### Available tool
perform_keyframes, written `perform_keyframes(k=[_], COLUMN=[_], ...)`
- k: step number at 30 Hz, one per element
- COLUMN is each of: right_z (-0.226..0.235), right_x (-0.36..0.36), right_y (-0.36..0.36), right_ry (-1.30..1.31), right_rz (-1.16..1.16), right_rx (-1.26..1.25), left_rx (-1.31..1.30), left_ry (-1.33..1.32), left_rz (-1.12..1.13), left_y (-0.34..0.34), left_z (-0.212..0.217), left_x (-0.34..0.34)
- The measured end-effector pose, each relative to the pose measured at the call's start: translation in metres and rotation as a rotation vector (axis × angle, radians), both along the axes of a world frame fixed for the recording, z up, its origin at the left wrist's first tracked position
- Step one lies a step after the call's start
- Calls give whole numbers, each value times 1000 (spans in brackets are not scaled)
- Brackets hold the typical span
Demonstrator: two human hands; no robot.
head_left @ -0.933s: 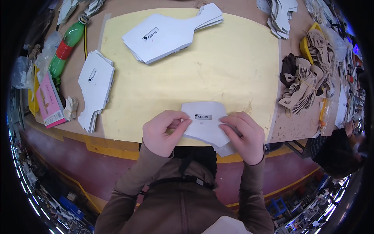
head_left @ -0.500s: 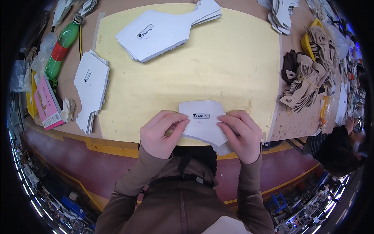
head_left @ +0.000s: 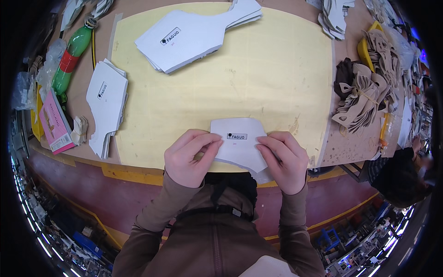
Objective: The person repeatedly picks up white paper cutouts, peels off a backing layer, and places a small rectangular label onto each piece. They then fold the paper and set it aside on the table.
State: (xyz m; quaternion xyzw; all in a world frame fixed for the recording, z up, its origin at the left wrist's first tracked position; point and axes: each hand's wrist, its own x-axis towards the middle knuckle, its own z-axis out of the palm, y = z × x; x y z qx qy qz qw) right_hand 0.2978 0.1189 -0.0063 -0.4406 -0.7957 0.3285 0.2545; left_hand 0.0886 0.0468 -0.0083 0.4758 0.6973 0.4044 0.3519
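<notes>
A white cut shoe-upper piece (head_left: pixel 240 150) with a dark printed label lies between my hands at the table's near edge, its lower corner jutting past that edge. My left hand (head_left: pixel 188 157) pinches its left side between thumb and fingers. On the opposite side, my right hand (head_left: pixel 286 159) pinches the right edge. Beneath the piece, another pale layer shows at the lower right; I cannot tell what it is. Farther off on the yellow sheet (head_left: pixel 277 74) sits a stack of similar white pieces (head_left: pixel 189 41). A second stack of white pieces (head_left: pixel 109 97) stands at the left.
At the left are a green bottle (head_left: pixel 76 53) with a red label, a pink book (head_left: pixel 55 121) and small pale pieces (head_left: pixel 80 130). Bundled tan pieces (head_left: pixel 362 99) and a yellow container (head_left: pixel 365 53) occupy the right. More white pieces (head_left: pixel 333 18) lie far right. Another person (head_left: pixel 397 180) is beyond the table's right end.
Both hands still pinch the white piece in nearly the same place. The whole view has shifted very slightly; nothing was taken up or let go.
</notes>
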Motion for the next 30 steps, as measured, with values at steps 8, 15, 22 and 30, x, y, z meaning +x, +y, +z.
perform_keyframes(k=[8,15,22,30], right_z=[-2,-2,-2,-2], right_x=[0,0,1,0], right_y=[0,-1,-1,-1], right_ry=[1,-4,-19,-13], right_rz=[3,4,8,4], right_rx=[14,23,27,18], left_rx=[-5,-17,-38,-91], left_ry=[-32,-36,-47,-73], left_rz=[5,-3,-1,16], left_y=[0,2,2,4], left_z=[0,0,1,6], left_x=[-1,-1,-1,0])
